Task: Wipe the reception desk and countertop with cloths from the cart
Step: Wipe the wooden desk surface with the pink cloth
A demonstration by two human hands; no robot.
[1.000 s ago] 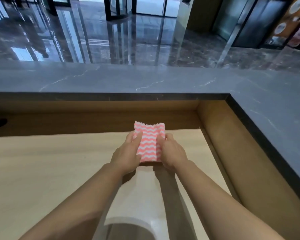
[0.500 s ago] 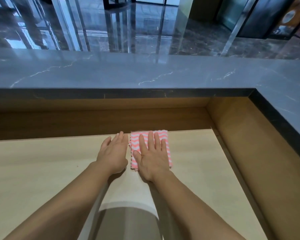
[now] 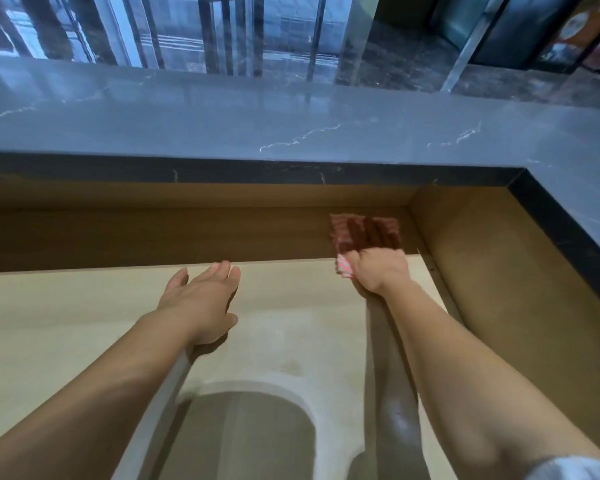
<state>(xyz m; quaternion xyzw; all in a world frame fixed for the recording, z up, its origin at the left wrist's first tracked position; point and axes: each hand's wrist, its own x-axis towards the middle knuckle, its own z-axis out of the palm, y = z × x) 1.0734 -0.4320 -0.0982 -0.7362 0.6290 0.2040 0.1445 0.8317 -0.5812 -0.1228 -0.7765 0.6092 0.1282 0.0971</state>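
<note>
A folded pink-and-white wavy-striped cloth (image 3: 340, 233) lies flat at the back right corner of the pale wooden desk (image 3: 291, 327), mostly in the shadow under the overhang. My right hand (image 3: 378, 265) presses flat on it, fingers spread forward into the shadow. My left hand (image 3: 201, 299) rests palm down on the desk to the left, holding nothing, fingers together. Above and behind runs the grey marble countertop (image 3: 291, 123) with white veins.
The countertop turns a corner and continues along the right side (image 3: 575, 161), over a brown wooden side wall (image 3: 492, 271). A dark recess (image 3: 136, 233) runs under the counter's black edge. A polished lobby floor (image 3: 257, 32) lies beyond.
My right hand slid the cloth from the desk's middle to the back right corner. My left hand let go of the cloth and stayed on the desk.
</note>
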